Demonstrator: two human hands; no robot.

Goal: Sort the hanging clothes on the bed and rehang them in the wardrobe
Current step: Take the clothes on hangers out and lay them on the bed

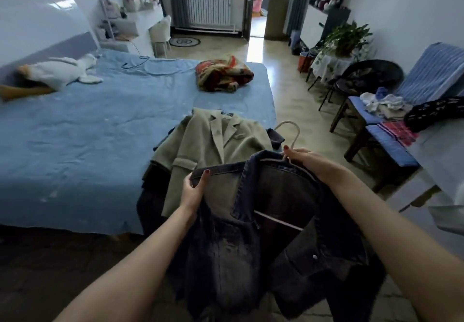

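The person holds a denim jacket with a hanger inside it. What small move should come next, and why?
Probably seat the jacket squarely on the hanger before carrying it off. The right hand grips the white hanger near its hook, and the left hand pinches the collar edge of the denim jacket, which hangs open and bunched, with the hanger bar exposed inside. Pulling that left shoulder over the hanger's arm would likely stop it slipping.

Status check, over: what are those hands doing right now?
Left hand grips denim jacket collar. Right hand holds its white hanger. Green coat waits on bed.
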